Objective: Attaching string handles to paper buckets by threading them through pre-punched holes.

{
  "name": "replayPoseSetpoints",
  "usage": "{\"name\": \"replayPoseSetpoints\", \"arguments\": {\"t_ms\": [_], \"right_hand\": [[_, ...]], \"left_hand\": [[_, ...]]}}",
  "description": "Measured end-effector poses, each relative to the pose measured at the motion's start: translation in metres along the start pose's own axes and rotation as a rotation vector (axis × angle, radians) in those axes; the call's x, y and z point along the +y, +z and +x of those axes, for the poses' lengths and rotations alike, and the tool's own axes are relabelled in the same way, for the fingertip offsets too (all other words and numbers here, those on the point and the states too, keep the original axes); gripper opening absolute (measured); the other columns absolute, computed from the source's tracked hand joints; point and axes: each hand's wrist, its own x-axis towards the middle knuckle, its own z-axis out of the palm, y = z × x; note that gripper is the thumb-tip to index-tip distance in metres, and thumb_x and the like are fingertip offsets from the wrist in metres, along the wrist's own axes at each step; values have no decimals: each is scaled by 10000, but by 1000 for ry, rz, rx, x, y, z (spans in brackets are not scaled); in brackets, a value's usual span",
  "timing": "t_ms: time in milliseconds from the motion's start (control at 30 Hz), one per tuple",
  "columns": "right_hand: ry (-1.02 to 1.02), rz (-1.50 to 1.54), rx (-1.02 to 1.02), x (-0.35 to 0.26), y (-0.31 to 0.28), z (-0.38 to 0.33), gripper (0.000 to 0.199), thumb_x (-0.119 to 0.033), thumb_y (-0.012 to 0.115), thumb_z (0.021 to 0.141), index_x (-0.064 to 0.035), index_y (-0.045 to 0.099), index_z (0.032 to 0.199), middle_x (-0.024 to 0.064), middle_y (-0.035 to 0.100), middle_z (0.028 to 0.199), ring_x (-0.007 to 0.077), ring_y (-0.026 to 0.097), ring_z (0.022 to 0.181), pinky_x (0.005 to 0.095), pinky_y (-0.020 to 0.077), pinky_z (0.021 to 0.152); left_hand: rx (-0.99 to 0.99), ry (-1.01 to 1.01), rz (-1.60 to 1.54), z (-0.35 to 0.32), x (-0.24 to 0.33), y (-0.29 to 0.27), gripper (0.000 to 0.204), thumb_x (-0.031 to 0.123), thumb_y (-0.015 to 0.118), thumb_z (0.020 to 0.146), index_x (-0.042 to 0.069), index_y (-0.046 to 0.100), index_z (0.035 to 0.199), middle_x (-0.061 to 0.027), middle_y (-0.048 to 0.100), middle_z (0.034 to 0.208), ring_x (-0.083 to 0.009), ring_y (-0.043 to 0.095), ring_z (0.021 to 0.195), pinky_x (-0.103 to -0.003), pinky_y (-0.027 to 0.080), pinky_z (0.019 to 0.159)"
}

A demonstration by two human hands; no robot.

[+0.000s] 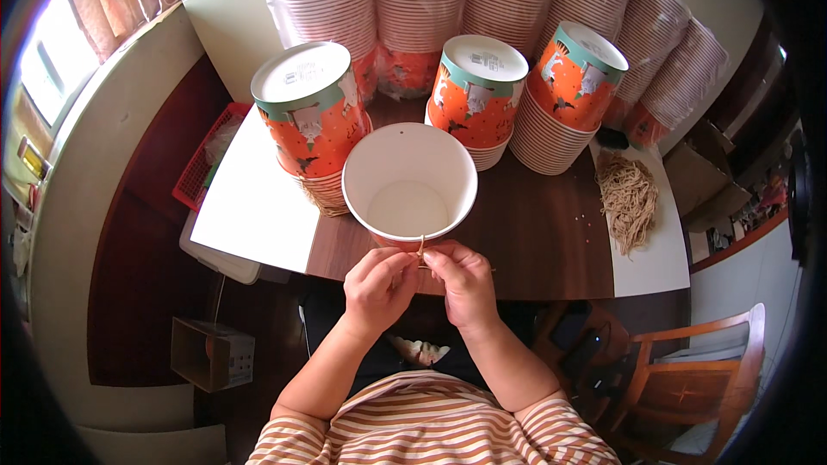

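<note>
A white-lined paper bucket (408,164) stands upright near the front edge of the table, its open mouth facing me. Just at its near rim my left hand (380,286) and my right hand (465,282) meet, thumbs and fingers pinched together. Between the fingertips runs a thin beige cord (422,244), one short end poking up over the rim. The bucket's outer wall is mostly hidden from me, and the exact way the cord passes there is too small to tell.
Upside-down stacks of orange and green buckets stand at left (310,133), centre (478,112) and right (573,82). Plastic-wrapped stacks (422,0) rise behind them. A bundle of beige cords (629,198) lies at the right. A wooden chair (689,379) stands at lower right.
</note>
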Motion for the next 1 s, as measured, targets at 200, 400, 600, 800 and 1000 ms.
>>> {"name": "replayPoseSetpoints", "arguments": {"t_ms": [200, 400, 600, 800, 1000], "right_hand": [[-20, 64, -10, -4, 3, 3, 199, -148, 615, 929, 22, 680, 1011, 68, 687, 924, 124, 645, 806, 278, 557, 750], [109, 133, -39, -10, 8, 5, 218, -169, 634, 922, 28, 670, 1009, 82, 691, 913, 149, 667, 793, 320, 590, 726], [76, 172, -22, -3, 2, 9, 154, -99, 630, 899, 22, 668, 986, 76, 693, 922, 129, 655, 780, 284, 557, 736], [-105, -93, -19, -1, -2, 10, 100, -73, 643, 876, 15, 660, 922, 43, 687, 895, 95, 613, 727, 233, 496, 705], [-300, -653, 87, -11, -1, 6, 93, -49, 660, 861, 19, 645, 922, 28, 683, 861, 71, 609, 725, 218, 501, 686]], "left_hand": [[-91, -410, -307, -2, -3, -3, 110, -40, 701, 771, -3, 647, 860, -78, 652, 827, -126, 599, 673, -227, 472, 595], [-58, -536, -484, -2, -3, -1, 79, -35, 688, 790, -4, 648, 851, -19, 630, 802, -55, 551, 678, -198, 438, 591], [-13, -570, -492, -2, -4, -1, 56, -30, 677, 823, 1, 651, 862, 8, 621, 773, -28, 530, 650, -179, 421, 573], [-14, -627, -592, 2, -5, 0, 30, -24, 656, 864, -8, 657, 890, 23, 619, 762, -12, 518, 630, -154, 405, 558], [-15, -688, -641, 2, -4, 1, 29, -17, 660, 870, -8, 663, 897, 37, 611, 751, -7, 513, 625, -156, 400, 544]]}}
